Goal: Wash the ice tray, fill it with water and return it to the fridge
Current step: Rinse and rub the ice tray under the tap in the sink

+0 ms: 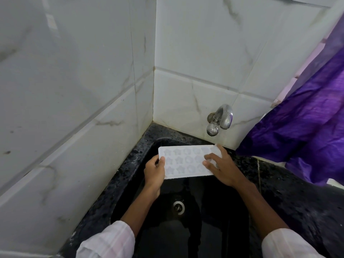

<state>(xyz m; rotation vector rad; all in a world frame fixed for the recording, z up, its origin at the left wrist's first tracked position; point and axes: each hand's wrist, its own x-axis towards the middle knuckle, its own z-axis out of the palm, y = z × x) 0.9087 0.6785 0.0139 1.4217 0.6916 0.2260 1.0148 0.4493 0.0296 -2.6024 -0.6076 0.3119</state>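
Left sleeve [108,241] and right sleeve [286,244] end short of wrists, likely to stay dry. Left hand [154,171] clasps left end of ice tray [186,161], thumb on top, holding it level over black sink [130,164]. Right hand [221,168] unclenched, fingers flat across right end beneath tap [220,118]; washing step, by judgement.

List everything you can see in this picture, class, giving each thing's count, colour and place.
ice tray: one, translucent white, held over the sink
tap: one, chrome, on the wall above the tray's right end
sink: one, speckled black, in the tiled corner
drain: one, metal, sink bottom
wall tiles: several, veined white, behind and left
cloth: one, purple, far right
sleeves: two, pale, bottom edge
left hand: grips tray's left end
right hand: rests on tray's right end
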